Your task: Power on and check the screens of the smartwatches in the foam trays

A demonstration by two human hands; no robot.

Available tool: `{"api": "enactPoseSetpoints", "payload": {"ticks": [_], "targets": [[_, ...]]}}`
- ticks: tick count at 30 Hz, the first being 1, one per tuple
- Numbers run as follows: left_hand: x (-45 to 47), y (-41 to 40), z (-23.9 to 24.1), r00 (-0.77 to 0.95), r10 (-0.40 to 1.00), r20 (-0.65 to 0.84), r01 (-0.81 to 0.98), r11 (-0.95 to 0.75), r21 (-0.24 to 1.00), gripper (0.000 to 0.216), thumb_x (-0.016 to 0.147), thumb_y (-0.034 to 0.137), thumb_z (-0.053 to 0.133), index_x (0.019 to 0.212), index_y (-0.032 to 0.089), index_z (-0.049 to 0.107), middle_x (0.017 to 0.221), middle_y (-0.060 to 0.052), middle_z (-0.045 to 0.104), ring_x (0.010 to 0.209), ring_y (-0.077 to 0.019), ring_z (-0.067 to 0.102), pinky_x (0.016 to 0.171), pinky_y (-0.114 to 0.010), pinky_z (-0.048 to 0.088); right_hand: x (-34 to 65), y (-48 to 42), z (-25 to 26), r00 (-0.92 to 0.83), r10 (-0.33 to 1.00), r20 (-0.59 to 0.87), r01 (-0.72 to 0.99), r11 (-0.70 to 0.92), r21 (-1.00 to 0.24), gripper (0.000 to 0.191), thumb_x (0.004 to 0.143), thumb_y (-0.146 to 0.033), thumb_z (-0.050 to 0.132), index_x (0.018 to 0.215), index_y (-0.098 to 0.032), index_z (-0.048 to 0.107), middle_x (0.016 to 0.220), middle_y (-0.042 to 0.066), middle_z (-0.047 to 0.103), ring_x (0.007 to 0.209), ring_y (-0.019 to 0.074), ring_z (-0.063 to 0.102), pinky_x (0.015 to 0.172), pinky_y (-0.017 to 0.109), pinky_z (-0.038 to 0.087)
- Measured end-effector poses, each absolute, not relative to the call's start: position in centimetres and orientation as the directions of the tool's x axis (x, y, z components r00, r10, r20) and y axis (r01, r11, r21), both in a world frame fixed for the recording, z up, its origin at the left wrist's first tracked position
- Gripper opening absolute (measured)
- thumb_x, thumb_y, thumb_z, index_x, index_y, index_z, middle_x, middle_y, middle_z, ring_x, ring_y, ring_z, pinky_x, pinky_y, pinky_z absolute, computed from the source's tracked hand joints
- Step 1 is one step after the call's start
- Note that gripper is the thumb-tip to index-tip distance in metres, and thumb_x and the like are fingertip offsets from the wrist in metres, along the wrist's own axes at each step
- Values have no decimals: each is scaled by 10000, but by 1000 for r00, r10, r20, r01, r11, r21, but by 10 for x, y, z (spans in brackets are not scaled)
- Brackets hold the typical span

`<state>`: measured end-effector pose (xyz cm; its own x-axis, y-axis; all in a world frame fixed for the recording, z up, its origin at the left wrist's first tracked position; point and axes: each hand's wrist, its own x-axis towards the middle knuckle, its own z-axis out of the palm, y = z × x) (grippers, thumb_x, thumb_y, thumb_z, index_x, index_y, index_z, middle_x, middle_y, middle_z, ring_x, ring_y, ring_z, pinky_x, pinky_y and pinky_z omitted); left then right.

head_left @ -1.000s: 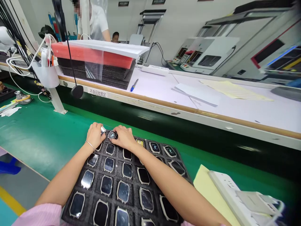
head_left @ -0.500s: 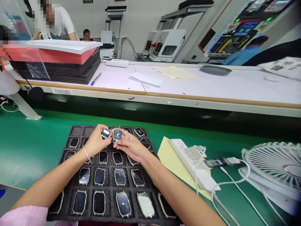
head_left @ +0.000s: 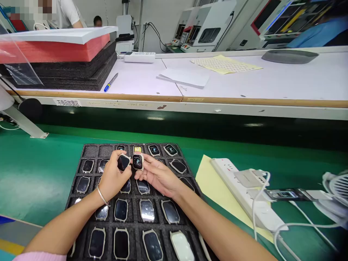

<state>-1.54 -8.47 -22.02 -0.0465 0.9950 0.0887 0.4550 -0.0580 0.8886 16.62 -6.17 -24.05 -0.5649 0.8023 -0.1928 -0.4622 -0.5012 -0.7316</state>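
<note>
- Dark-screened watch (head_left: 123, 162) and lit watch (head_left: 137, 161) are held side by side, almost touching, just above the far end of a black foam tray (head_left: 89, 150).
- Left hand (head_left: 114, 178) pinches the dark-screened watch between thumb and fingers, with the watch face tilted towards the camera. A thin bracelet (head_left: 102, 196) circles the wrist.
- Right hand (head_left: 159, 175) grips the lit watch at its fingertips, palm turned partly up.
- The foam tray lies on a green mat (head_left: 40, 170). Most of its pockets hold other watches (head_left: 147, 210), and some in the far row show lit screens.
- A yellow sheet (head_left: 208, 177) and a white power strip (head_left: 236, 185) lie to the right of the tray.
</note>
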Motion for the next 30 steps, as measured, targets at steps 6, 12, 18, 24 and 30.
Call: {"api": "enactPoseSetpoints", "payload": {"ticks": [6,12,18,24,30], "targets": [[-16,-85,-225,-46,998,48,463,-22,886,377,764,243,600,1132,246,519,874,-1,634,653,-156,560,626,-294,440,168,-63,-239,-548,805,-227,-458,-516,-724,467,784,-348,827,1213,-248,672,1116,62,743,662,103,622,639,256,495],[-16,-85,-227,-32,999,39,474,-19,880,361,763,228,588,1118,235,522,921,-23,642,742,-182,594,661,-301,451,170,-64,-241,-566,800,-199,-463,-508,-726,489,766,-345,845,1207,-249,655,1070,44,741,691,117,664,676,265,520],[-16,-84,-229,-57,997,52,443,-22,896,387,775,243,611,1151,229,519,949,-30,644,820,-194,616,735,-312,473,170,-64,-243,-580,795,-174,-462,-498,-734,482,781,-336,833,1218,-263,644,1024,27,735,729,124,690,742,284,543],[-13,-87,-224,-14,999,47,448,-36,893,349,767,196,562,1113,208,522,993,-50,664,901,-211,628,762,-323,479,171,-64,-245,-607,782,-141,-467,-494,-733,502,799,-324,822,1259,-265,627,1028,20,731,742,124,700,761,291,550],[-12,-89,-220,-11,1000,26,444,-19,896,382,779,237,558,1155,190,510,1018,-68,668,953,-230,636,760,-330,479,172,-64,-246,-611,780,-135,-478,-499,-723,485,821,-324,807,1270,-249,637,1030,29,735,765,126,706,767,285,545]]}}
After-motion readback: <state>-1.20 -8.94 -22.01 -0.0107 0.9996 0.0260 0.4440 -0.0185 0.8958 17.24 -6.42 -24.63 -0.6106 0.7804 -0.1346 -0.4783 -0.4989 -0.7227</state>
